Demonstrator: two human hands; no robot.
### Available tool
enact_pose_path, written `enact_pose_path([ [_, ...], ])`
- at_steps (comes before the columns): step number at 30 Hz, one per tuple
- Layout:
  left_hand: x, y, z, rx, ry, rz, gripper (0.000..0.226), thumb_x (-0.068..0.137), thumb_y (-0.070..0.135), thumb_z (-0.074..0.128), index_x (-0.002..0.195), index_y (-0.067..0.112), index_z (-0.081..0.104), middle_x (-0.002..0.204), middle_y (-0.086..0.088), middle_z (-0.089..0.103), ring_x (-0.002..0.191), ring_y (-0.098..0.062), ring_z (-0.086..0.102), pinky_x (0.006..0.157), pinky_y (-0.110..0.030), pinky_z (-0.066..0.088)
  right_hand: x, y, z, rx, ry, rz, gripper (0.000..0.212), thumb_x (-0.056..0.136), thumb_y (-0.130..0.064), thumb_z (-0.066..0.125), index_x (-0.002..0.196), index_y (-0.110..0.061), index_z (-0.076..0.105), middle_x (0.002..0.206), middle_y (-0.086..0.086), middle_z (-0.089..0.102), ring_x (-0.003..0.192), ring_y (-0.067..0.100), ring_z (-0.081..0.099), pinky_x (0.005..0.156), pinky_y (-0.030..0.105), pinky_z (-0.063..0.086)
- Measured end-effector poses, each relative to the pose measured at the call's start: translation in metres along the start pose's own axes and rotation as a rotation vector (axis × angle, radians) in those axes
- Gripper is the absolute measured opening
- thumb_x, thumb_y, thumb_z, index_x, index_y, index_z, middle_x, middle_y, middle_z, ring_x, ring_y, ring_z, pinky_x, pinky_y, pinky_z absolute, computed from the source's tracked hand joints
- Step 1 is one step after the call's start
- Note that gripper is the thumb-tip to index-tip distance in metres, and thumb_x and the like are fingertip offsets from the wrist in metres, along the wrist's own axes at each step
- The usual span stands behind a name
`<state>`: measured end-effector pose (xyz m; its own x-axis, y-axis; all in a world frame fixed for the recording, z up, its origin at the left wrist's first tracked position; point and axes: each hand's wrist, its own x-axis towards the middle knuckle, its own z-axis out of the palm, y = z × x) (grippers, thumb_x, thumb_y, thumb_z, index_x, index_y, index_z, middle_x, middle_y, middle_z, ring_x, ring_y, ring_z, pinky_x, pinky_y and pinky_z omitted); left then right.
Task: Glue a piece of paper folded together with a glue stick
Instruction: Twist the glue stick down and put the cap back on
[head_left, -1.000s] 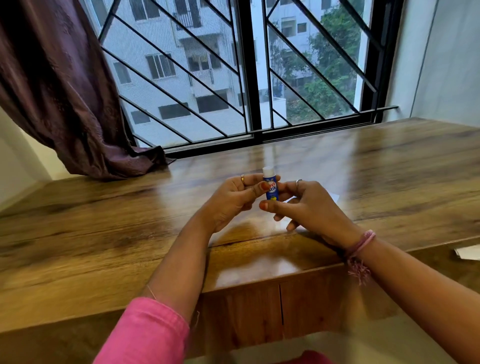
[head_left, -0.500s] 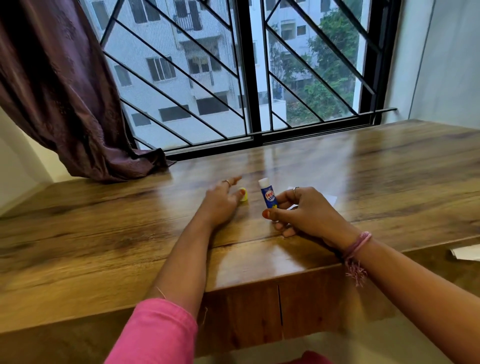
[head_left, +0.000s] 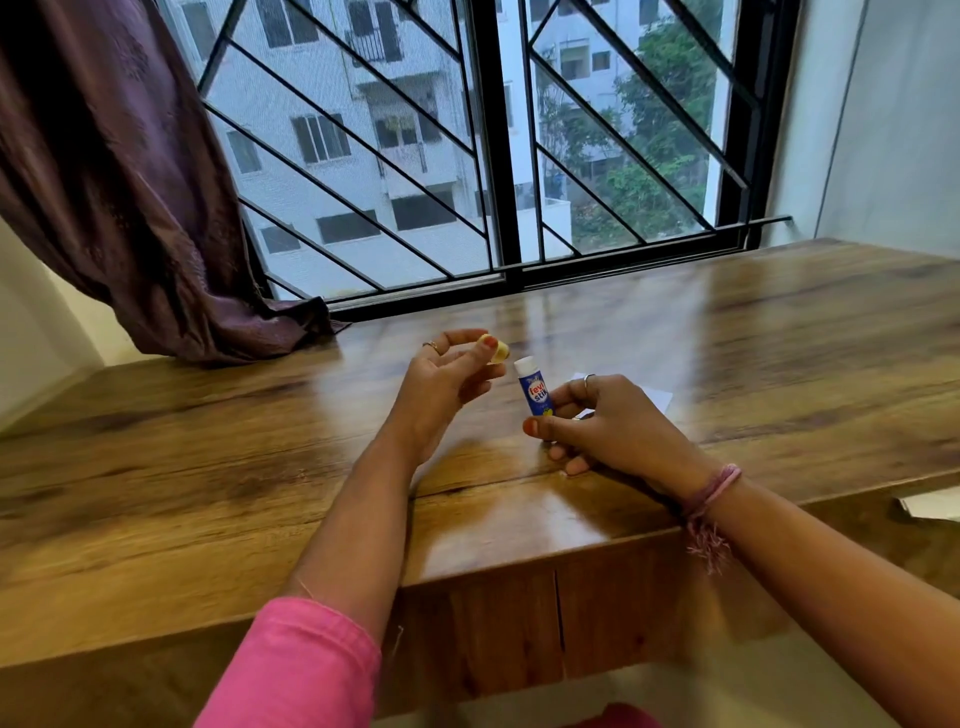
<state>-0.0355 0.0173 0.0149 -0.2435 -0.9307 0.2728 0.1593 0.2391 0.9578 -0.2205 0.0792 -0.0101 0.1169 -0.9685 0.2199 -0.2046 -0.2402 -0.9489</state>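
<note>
Two hands work above the near edge of a wooden worktop (head_left: 208, 499) in the head view, in front of a barred window. The right hand (head_left: 618, 426) grips an uncapped blue glue stick (head_left: 534, 387) upright by its base, white tip up. The left hand (head_left: 447, 384), raised just beside it, pinches the yellow cap (head_left: 500, 351) between thumb and fingertips. The white paper (head_left: 652, 397) lies flat on the worktop behind the right hand, mostly hidden, so its fold cannot be made out. The step appears to be readying the stick: next, the cap needs setting aside and the tip must meet the paper.
</note>
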Motion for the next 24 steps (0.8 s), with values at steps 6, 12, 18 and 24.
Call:
enact_pose_path([
  [6,-0.003,0.001,0.004,-0.059,-0.124,-0.006,0.028,0.078,0.026,0.069,0.101,0.013,0.060,0.090,-0.002,0.075,0.083,-0.013,0.070,0.070,-0.022,0.055,-0.003,-0.004,0.001,-0.024,0.011,-0.040,0.025,0.072,-0.025,0.081,0.092,-0.017,0.067,0.062,-0.014,0.069,0.062,0.013,0.070,0.049,0.025,0.056],
  [12,-0.005,0.002,0.005,-0.028,-0.164,0.028,0.028,0.076,0.026,0.072,0.098,0.014,0.061,0.085,-0.002,0.073,0.084,-0.015,0.069,0.073,-0.026,0.056,-0.004,-0.006,0.001,-0.064,0.040,-0.074,0.026,0.070,-0.029,0.082,0.090,-0.019,0.069,0.063,-0.005,0.070,0.060,0.015,0.070,0.050,0.025,0.056],
  [18,-0.008,0.002,0.010,-0.023,-0.238,-0.011,0.039,0.073,0.022,0.074,0.107,0.013,0.059,0.087,-0.005,0.074,0.089,-0.022,0.071,0.073,-0.028,0.057,-0.009,-0.011,0.002,-0.078,0.084,-0.138,0.018,0.070,-0.030,0.082,0.082,-0.023,0.070,0.056,-0.005,0.069,0.048,0.007,0.065,0.043,0.016,0.049],
  [24,-0.008,0.003,0.006,-0.046,-0.238,0.002,0.038,0.074,0.018,0.073,0.110,0.014,0.060,0.090,-0.006,0.074,0.090,-0.022,0.070,0.073,-0.027,0.057,-0.006,-0.011,0.001,-0.391,0.125,-0.182,0.069,0.059,-0.047,0.083,0.118,-0.020,0.060,0.093,-0.008,0.066,0.067,0.004,0.064,0.062,0.013,0.049],
])
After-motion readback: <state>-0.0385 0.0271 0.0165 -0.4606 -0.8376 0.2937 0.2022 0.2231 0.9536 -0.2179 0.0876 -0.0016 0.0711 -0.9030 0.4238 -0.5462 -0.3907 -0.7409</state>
